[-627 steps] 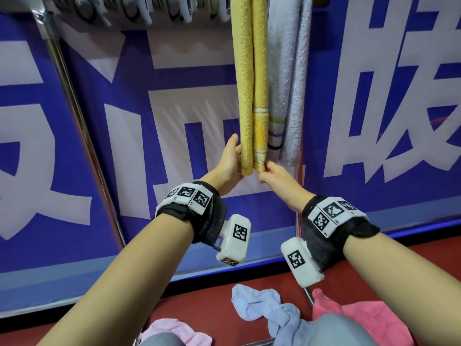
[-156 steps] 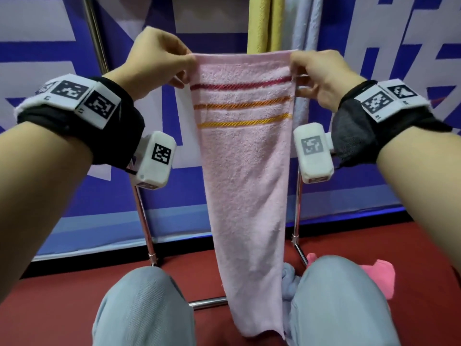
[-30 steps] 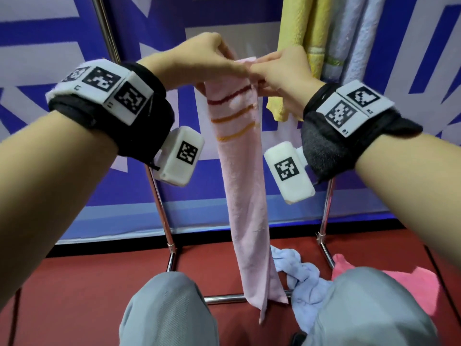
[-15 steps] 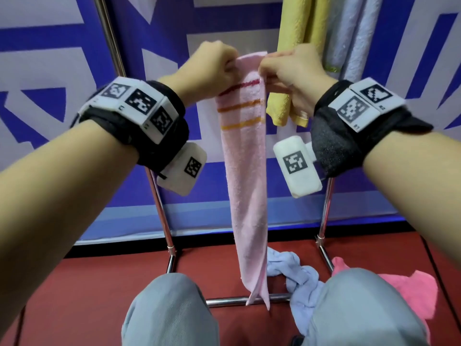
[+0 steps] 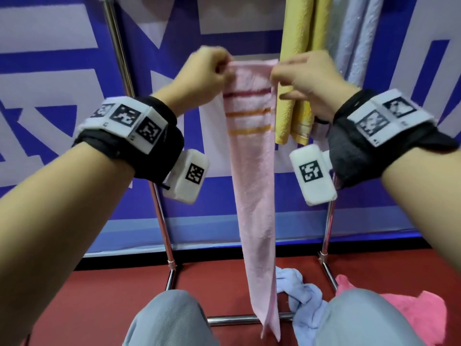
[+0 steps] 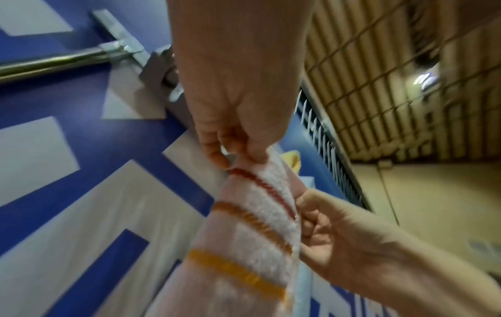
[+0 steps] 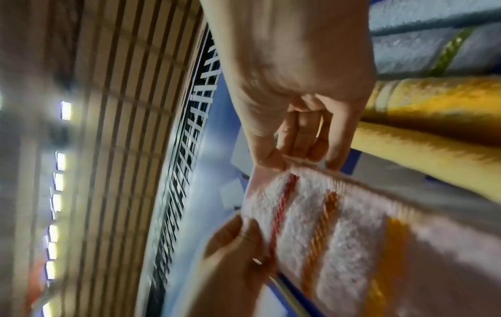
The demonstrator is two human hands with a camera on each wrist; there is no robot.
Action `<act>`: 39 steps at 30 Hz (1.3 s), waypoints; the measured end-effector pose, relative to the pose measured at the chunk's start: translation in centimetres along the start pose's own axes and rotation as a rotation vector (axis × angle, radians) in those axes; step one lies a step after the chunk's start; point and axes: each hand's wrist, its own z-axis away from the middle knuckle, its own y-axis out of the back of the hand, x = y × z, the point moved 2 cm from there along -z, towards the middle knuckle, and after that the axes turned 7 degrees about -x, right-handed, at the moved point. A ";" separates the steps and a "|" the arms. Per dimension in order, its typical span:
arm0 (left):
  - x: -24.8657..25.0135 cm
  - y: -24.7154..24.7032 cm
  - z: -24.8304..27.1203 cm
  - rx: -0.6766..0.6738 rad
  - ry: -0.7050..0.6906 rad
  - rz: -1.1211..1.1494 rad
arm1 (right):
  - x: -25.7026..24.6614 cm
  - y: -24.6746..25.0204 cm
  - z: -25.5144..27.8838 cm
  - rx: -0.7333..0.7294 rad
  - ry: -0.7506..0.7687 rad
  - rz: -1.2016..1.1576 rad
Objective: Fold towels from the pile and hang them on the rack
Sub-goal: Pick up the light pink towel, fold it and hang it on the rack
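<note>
Pinching the folded pink towel's (image 5: pixel 252 156) top corners, left hand (image 5: pixel 202 71) and right hand (image 5: pixel 306 76) hold it hanging before the rack (image 5: pixel 159 211).

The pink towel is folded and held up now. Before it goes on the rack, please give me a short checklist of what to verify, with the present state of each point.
1. Left hand grip on the top left corner of the pink towel: ok, pinched.
2. Right hand grip on the top right corner: ok, pinched.
3. Top edge level between the hands: ok.
4. Towel hangs as one narrow strip: ok, though the bottom end splits into uneven tips.
5. Free place on the rack beside the yellow towel: cannot tell, the top bar is out of view.
6. Bottom end clear of the blue towel on the floor: cannot tell.
</note>
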 end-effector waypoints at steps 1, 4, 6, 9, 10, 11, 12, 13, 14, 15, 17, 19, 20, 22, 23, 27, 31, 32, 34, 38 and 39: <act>0.2 0.3 -0.1 0.023 -0.028 0.006 | -0.5 0.1 -0.2 -0.008 0.017 -0.069; 0.7 -0.1 -0.1 -0.052 0.000 -0.152 | -0.5 -0.7 -0.5 -0.063 -0.004 -0.057; 0.7 0.0 -0.1 -0.046 0.062 -0.122 | -0.2 -1.2 -0.3 -0.078 -0.034 -0.016; 1.5 1.3 0.4 -0.007 0.063 -0.032 | -0.7 -0.7 -0.2 -0.057 -0.015 -0.014; 1.7 1.8 0.5 -0.012 0.033 0.013 | -1.1 -0.4 -0.4 -0.050 0.008 -0.026; 2.1 2.2 0.7 -0.025 0.005 0.046 | -1.5 -0.2 -0.6 -0.049 0.046 -0.047; 2.6 2.7 1.0 -0.021 -0.017 0.052 | -1.7 -0.1 -0.7 -0.052 0.090 -0.069; 2.7 2.8 1.0 -0.002 -0.019 0.031 | -1.9 -0.1 -0.8 -0.045 0.124 -0.078; 2.3 2.7 0.7 0.016 0.003 0.004 | -1.8 -0.3 -0.9 -0.034 0.143 -0.064; 1.6 2.3 0.2 0.018 0.038 -0.048 | -1.5 -0.7 -1.2 -0.023 0.140 -0.018; 0.4 0.9 -0.4 -0.047 0.135 -0.162 | -0.7 -1.9 -1.7 -0.018 0.114 0.109; -0.6 0.3 -0.9 -0.041 0.186 -0.201 | 0.2 -2.8 -2.1 0.003 0.098 0.185; -0.8 0.5 -1.0 -0.031 0.192 -0.206 | 0.4 -3.0 -2.2 0.011 0.096 0.191; -1.1 0.8 -1.0 -0.028 0.166 -0.182 | 0.5 -3.1 -2.0 -0.004 0.107 0.163; -1.1 1.1 -1.0 -0.028 0.153 -0.187 | 0.4 -3.1 -2.1 -0.008 0.120 0.141; -1.2 1.3 -1.0 -0.008 0.133 -0.185 | 0.1 -2.9 -1.9 -0.015 0.175 0.112; -1.4 1.2 -0.9 -0.014 0.113 -0.132 | 0.0 -3.0 -1.6 -0.037 0.186 0.099; -1.5 1.2 -0.9 -0.015 0.120 -0.125 | 0.0 -3.0 -1.5 -0.038 0.186 0.100; -1.5 1.1 -0.9 -0.026 0.140 -0.123 | 0.0 -3.1 -1.5 -0.034 0.188 0.095; -1.2 1.1 -0.9 -0.001 0.137 -0.135 | 0.0 -2.9 -1.5 -0.030 0.170 0.069; -1.1 1.1 -0.9 0.017 0.123 -0.132 | -0.1 -2.9 -1.5 -0.028 0.158 0.052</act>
